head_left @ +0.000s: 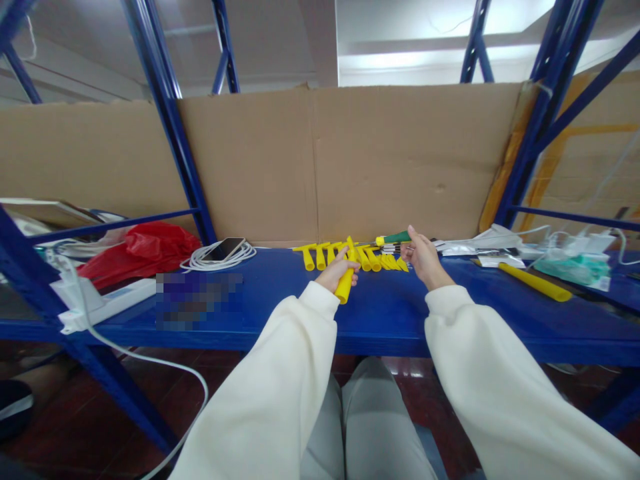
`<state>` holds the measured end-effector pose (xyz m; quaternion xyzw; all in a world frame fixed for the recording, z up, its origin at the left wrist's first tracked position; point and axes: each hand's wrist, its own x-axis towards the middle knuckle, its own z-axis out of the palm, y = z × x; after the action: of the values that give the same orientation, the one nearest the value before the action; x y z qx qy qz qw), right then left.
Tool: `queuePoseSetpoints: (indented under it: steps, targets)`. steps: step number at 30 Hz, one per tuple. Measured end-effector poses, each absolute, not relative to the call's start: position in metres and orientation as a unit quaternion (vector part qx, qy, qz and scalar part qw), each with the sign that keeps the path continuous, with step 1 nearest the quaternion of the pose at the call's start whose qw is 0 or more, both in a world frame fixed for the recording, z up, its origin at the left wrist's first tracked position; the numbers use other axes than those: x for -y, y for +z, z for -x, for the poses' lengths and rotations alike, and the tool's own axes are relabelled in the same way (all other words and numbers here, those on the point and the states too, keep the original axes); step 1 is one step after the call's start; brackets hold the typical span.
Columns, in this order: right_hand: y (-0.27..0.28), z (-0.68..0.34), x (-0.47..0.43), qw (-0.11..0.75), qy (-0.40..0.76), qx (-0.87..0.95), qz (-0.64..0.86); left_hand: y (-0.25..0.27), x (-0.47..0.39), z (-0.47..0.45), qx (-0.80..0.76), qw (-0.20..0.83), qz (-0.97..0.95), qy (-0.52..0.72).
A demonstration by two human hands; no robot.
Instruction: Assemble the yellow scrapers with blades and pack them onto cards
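Observation:
My left hand point(338, 272) is closed around a yellow plastic handle point(344, 288), its round hollow-looking end tilted toward me. A screwdriver point(395, 238) with a green and yellow grip lies almost level in my right hand point(423, 259), whose fingers are closed at the grip's end. Its thin shaft points left at the top of the held handle; whether the tip touches is too small to tell. Behind my left hand, several similar yellow handles point(309, 259) lie in a row. Small flat yellow pieces point(393, 262) sit between my hands on the blue bench point(280, 300).
On the left are a coiled white cable point(220, 257), a phone point(226, 249), a red plastic bag point(145, 247) and a white power strip point(107, 303). A yellow tube point(535, 281) and a green-white packet point(575, 270) lie right. Cardboard point(400, 160) walls the back between blue posts point(173, 120).

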<state>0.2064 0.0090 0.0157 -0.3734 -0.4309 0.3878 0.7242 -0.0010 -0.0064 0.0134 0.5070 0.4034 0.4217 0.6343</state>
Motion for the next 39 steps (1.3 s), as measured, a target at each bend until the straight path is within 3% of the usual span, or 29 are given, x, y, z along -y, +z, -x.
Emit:
queuePoseSetpoints:
  steps: [18,39]
  targets:
    - [0.0196,-0.2074,-0.0044,0.709,0.438,0.446,0.327,0.0118,0.0033,0.0017,-0.405,0.637,-0.507,0.415]
    - [0.0184,-0.2067,-0.0070,0.737,0.412,0.409,0.346,0.0115,0.0039,0.0003,-0.403,0.634,-0.508,0.421]
